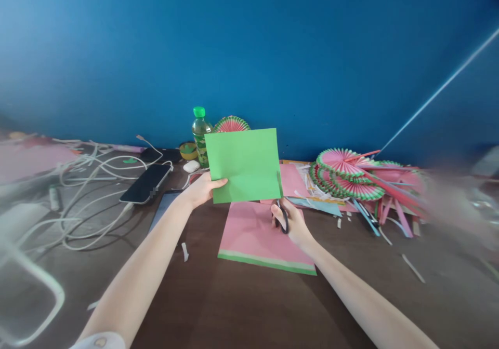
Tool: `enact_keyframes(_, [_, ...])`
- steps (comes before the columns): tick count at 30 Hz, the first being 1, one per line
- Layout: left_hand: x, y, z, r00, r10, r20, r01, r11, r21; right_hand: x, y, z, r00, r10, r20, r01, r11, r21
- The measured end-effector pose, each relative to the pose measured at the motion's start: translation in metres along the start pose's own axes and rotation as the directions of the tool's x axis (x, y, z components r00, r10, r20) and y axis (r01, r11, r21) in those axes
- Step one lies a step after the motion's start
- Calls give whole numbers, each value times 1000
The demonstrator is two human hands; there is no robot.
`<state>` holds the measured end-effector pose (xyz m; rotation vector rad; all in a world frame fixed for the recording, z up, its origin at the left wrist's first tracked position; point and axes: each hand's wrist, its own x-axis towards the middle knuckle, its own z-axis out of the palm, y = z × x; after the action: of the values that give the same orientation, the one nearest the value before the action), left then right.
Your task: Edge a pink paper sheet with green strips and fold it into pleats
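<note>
nearest to me both bare forearms reach out over the dark brown counter (234, 307), with a small white paper scrap (184, 251) lying beside the left arm

just past them a pink sheet (253, 235) with a green strip along its near edge lies flat on the counter, under the hands

my right hand (294, 224) is closed through the handles of a pair of black scissors (282, 211), whose blades point up and meet the lower right edge of the green sheet (241, 164)

my left hand (200, 189) is closed on that sheet's lower left corner, thumb on the near face, holding it upright in the air above the pink sheet

further left a dark phone (146, 183) lies face up among loose white cables (89, 183)

to the right a heap of pleated pink and green paper fans (346, 175) sits with cut strips scattered around it

behind the green sheet i see a white earbud case (191, 166), a green-capped bottle (200, 133) and another fan (231, 124) standing against the blue wall (273, 53)
</note>
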<state>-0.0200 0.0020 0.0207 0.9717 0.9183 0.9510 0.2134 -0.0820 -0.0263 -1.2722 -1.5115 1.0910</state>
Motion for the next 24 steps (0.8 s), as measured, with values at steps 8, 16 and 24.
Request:
enact_keyframes(8, [1,-2,-2,997,-46,59,46,999,8,3,-1,0,1000,-8,-17,9,998,66])
enact_keyframes(16, [-1,-2,2,992,-81,97,81,997,2,6,-2,1,997,-27,-78,41,981,187])
enact_keyframes(24, [1,-4,0,991,-94,100,93,996,14,9,4,-1,998,-36,-52,46,973,224])
